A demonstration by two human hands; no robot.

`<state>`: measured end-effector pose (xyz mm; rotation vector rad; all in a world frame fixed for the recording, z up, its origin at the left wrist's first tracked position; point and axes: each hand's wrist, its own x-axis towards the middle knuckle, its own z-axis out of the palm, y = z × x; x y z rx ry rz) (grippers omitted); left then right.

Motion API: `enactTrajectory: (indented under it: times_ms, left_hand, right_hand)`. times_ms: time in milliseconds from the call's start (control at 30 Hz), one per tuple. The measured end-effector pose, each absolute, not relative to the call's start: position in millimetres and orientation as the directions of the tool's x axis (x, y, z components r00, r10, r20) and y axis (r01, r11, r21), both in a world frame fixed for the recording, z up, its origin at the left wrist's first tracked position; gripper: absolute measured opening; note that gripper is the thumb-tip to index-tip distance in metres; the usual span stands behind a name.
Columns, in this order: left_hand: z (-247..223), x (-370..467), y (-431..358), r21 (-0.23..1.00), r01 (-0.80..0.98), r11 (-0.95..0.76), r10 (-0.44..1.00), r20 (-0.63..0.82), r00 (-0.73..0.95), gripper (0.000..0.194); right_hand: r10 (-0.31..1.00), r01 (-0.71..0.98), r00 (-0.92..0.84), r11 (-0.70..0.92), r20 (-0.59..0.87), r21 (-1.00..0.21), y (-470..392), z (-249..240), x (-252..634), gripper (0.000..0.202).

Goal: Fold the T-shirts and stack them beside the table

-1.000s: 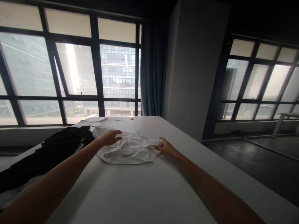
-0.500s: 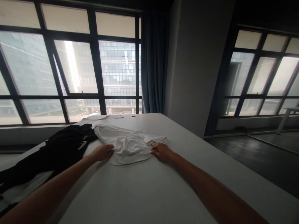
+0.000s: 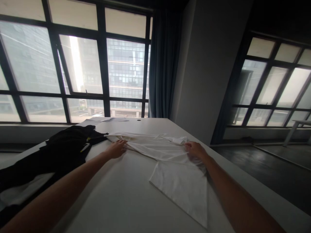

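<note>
A white T-shirt (image 3: 155, 147) lies stretched across the table, wrinkled, with a sleeve-like flap (image 3: 182, 187) spread toward me at the right. At its left part, my left hand (image 3: 116, 149) touches the near edge, fingers stretched out and slightly apart. My right hand (image 3: 196, 150) is closed on the shirt's right end, where some cloth bunches up beside the fingers. Part of the fabric under the right wrist is hidden and blurred.
Black clothing (image 3: 65, 145) with a white patch is heaped along the left side of the white table (image 3: 116, 200). A flat white sheet (image 3: 107, 119) lies at the far edge. Beyond stand windows, a blue curtain (image 3: 162, 64) and a pillar (image 3: 204, 71).
The bunched shirt has been drawn out wide to the right. My right hand has moved right with its end, and a flap now lies toward me. My left hand's fingers have loosened.
</note>
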<state>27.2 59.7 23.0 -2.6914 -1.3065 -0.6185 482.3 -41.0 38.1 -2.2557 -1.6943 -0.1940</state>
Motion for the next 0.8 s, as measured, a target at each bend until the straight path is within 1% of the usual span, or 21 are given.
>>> enactTrajectory:
  times_ms: [67,133,233,333,433,533,700,800]
  left_hand:
    - [21,16,86,0.053,0.783,-0.620,0.735,0.389,0.555,0.038]
    - [18,10,106,0.009,0.793,-0.610,0.736,0.379,0.562,0.038]
    - [14,7,125,-0.101,0.795,-0.598,0.726,0.352,0.591,0.050]
    - [17,10,129,-0.199,0.752,-0.629,0.706,0.259,0.659,0.049]
    - [28,7,121,-0.197,0.742,-0.641,0.720,0.181,0.670,0.040]
    - [37,-4,102,-0.182,0.767,-0.615,0.751,0.159,0.641,0.032]
    - [42,-37,55,-0.174,0.781,-0.600,0.776,0.111,0.621,0.041]
    - [44,-63,24,-0.137,0.768,-0.626,0.773,0.024,0.634,0.040]
  right_hand:
    - [0.959,0.966,0.148,-0.088,0.240,-0.243,-33,32,467,0.037]
    - [0.984,0.955,0.040,0.014,0.173,-0.297,-26,24,453,0.046]
    - [0.992,0.958,-0.042,0.074,0.121,-0.277,-22,11,438,0.058]
    - [0.992,0.965,-0.049,0.077,0.114,-0.252,-23,3,435,0.062]
    - [0.994,0.966,-0.032,0.056,0.100,-0.251,-26,2,437,0.066]
    - [0.995,0.967,-0.032,0.055,0.094,-0.248,-28,4,436,0.067]
    - [0.996,0.961,-0.068,0.079,0.050,-0.263,-28,9,435,0.067]
    - [0.994,0.954,-0.109,0.102,-0.009,-0.282,-27,14,441,0.069]
